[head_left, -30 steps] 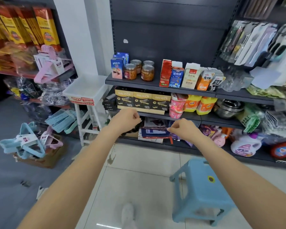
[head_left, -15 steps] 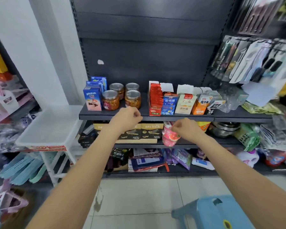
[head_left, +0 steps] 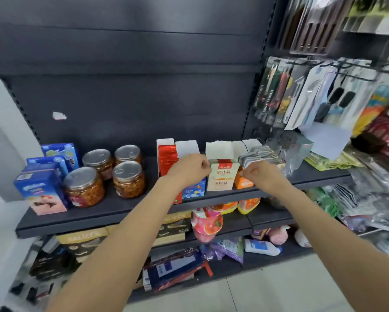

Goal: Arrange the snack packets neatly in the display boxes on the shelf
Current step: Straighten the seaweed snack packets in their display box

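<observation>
head | left hand, right hand curled empty | box "金针菇"

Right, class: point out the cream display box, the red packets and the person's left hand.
cream display box (head_left: 221, 177), head view, front panel.
red packets (head_left: 167, 159), head view, top edges.
left hand (head_left: 189, 166), head view, back of the hand.

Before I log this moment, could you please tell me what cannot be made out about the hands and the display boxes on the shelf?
- Head view: whether the left hand grips anything; its curled fingers face away.
- Head view: whether the right hand pinches a packet; its knuckles hide the fingertips.
- Head view: the blue display box; the left hand covers its top.
- Head view: the orange display box; the right hand covers most of it.
- Head view: the grey packets' print is blurred.
</observation>
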